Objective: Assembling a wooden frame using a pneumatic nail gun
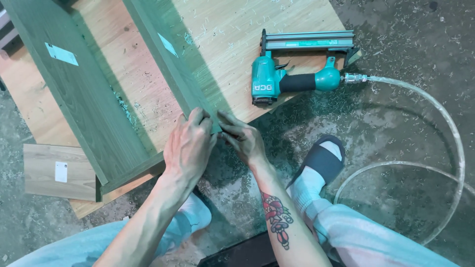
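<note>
- Head view: left hand (188,146) and right hand (243,139) close together, both pinching the near end of the upright green panel (170,64).
- Panel stands on edge on the wooden board (232,29) (shavings everywhere).
- Nail gun (292,74) lies just beside, air hose (435,109) looping near the sandalled foot (321,160).
- Risk: thin panel tips if grip slackens; hose could snag the foot.

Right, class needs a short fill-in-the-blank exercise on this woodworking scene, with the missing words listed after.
1. Both hands, left hand and right hand, touch the end of an upright green ____.
2. The teal nail gun lies on a ____ board.
3. A clear ____ runs from the nail gun's handle across the floor.
4. The person's right forearm bears a ____.

Missing words: panel; wooden; hose; tattoo
</note>
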